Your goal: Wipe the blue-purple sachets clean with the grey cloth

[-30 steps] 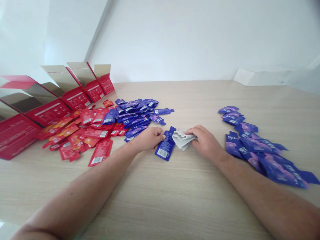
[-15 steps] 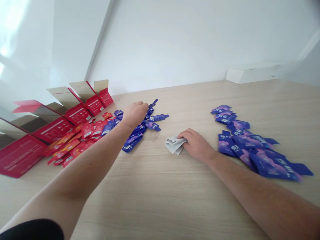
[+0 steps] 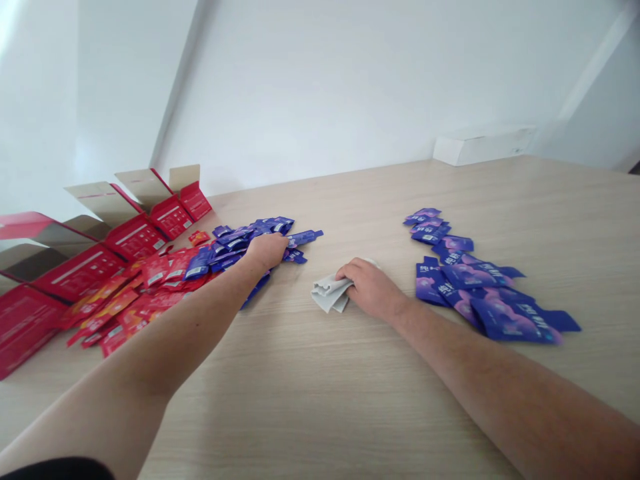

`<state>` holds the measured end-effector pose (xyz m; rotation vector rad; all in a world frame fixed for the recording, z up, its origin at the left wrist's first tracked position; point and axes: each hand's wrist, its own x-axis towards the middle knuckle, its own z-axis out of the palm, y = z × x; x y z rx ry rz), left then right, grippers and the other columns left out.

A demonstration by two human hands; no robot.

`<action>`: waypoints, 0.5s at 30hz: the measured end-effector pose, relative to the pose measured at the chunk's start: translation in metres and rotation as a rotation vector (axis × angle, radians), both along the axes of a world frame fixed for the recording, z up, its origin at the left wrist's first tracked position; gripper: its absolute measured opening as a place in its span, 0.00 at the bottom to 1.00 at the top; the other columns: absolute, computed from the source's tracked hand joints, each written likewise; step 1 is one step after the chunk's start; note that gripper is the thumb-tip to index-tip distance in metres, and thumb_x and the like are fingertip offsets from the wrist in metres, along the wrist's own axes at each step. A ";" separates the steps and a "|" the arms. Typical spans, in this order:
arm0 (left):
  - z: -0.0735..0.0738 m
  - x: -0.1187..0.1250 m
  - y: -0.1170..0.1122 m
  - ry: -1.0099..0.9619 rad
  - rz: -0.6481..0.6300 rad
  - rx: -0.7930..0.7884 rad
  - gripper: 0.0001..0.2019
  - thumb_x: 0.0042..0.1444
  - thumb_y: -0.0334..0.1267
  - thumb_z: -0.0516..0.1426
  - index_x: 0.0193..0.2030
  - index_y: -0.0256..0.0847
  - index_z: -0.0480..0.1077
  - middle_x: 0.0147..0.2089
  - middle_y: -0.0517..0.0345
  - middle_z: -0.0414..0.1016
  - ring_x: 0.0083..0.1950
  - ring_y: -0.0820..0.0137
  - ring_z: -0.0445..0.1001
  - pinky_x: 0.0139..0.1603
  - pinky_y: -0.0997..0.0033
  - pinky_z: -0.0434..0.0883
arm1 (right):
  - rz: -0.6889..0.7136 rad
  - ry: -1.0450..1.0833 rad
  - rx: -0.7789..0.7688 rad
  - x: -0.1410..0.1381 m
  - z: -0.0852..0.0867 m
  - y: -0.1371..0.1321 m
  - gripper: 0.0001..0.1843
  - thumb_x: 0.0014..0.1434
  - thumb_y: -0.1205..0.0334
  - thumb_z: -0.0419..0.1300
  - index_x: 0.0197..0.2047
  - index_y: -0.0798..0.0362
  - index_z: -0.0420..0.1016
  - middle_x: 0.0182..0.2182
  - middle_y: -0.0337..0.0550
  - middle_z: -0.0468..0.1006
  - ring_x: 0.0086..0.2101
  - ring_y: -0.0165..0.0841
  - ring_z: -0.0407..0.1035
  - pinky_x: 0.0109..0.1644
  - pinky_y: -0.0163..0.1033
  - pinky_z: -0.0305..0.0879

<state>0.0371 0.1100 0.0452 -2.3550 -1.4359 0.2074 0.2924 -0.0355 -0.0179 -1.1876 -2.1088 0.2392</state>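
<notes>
My right hand [image 3: 371,288] is closed on a folded greyish-white cloth [image 3: 330,292] resting on the table. Its thumb and index finger press on the cloth's right side. Over a heap of blue sachets [image 3: 234,241] on the left, my left hand [image 3: 269,251] is curled with its fingertips down. The fingertips meet the left end of a slim blue sachet [image 3: 307,237], but whether they grip anything is hidden. Red and orange sachets [image 3: 165,270] lie left of the blue heap, partly behind my left forearm.
Open red cardboard boxes [image 3: 173,217] stand in a row at the left. More blue-purple sachets [image 3: 480,275] overlap in a spread on the right, beyond my right forearm. A white box [image 3: 485,145] sits at the back against the wall. The tabletop [image 3: 300,387] is pale wood.
My left hand has come down and back onto the blue heap; the sachet sticking up past its fingers no longer shows there. The view has shifted slightly right. My right hand keeps the cloth.
</notes>
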 end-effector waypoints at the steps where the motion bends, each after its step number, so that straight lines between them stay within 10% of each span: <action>1: 0.001 0.001 0.001 0.005 0.009 -0.008 0.13 0.59 0.34 0.50 0.44 0.36 0.75 0.47 0.39 0.76 0.47 0.56 0.76 0.44 0.62 0.70 | 0.003 -0.007 0.000 0.000 0.000 -0.001 0.20 0.51 0.78 0.57 0.45 0.52 0.75 0.41 0.44 0.73 0.44 0.35 0.67 0.54 0.41 0.62; 8: 0.015 0.025 -0.010 0.019 0.046 0.021 0.14 0.57 0.35 0.51 0.45 0.36 0.75 0.48 0.37 0.76 0.47 0.52 0.76 0.45 0.58 0.71 | 0.019 -0.072 -0.006 0.002 0.001 -0.004 0.16 0.53 0.76 0.58 0.43 0.51 0.76 0.40 0.44 0.73 0.45 0.35 0.67 0.54 0.39 0.60; 15: 0.039 0.118 -0.062 -0.195 -0.231 -0.031 0.17 0.58 0.36 0.48 0.49 0.44 0.75 0.50 0.52 0.78 0.49 0.63 0.75 0.50 0.68 0.68 | 0.013 -0.147 -0.025 0.008 0.002 -0.004 0.15 0.55 0.72 0.58 0.46 0.51 0.75 0.43 0.47 0.74 0.45 0.38 0.68 0.54 0.42 0.61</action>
